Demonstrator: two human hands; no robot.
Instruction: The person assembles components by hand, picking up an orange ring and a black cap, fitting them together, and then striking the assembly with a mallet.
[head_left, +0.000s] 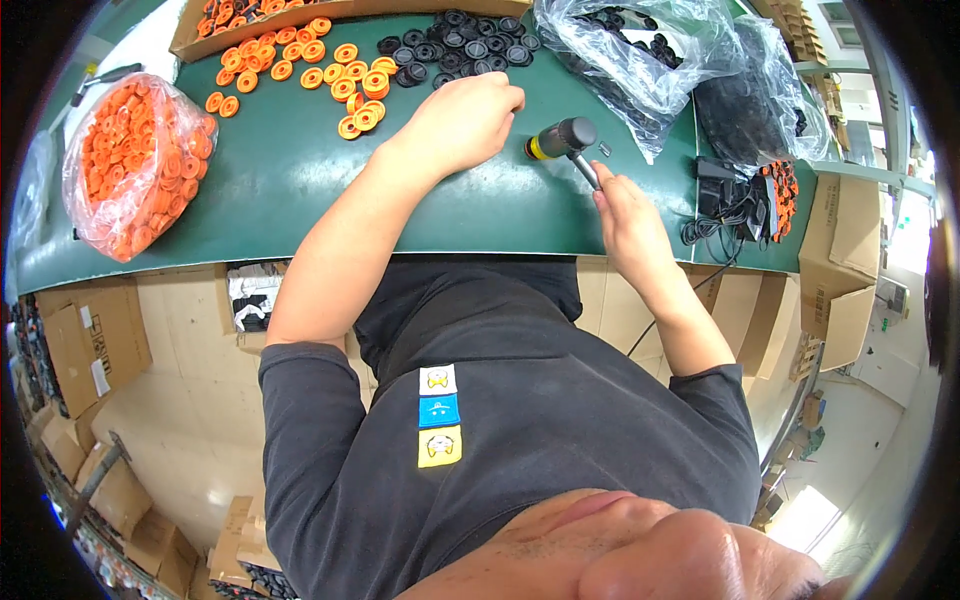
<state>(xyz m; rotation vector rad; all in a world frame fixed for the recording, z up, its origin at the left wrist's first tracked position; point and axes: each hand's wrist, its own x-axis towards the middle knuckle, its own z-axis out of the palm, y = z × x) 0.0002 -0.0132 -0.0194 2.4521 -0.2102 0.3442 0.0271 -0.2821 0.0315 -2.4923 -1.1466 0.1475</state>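
My right hand (634,222) is wrapped round the handle of a mallet (573,133), which has a black head with a yellow band and is held just over the green table. Farther left, my left hand (465,122) is curled at the near edge of a pile of round black plastic discs (470,42). Its fingertips are hidden, so what they hold, if anything, does not show. Beside that hand, orange wheel-shaped parts (352,88) lie loose and partly stacked. A small dark piece (604,149) rests by the mallet's handle.
A clear bag of orange parts (145,165) stands at the left of the green table (270,195). An open cardboard box (345,9) of orange parts lies at the back. Plastic bags (650,70) with black parts, and a black device with coiled cable (722,215), sit at the right.
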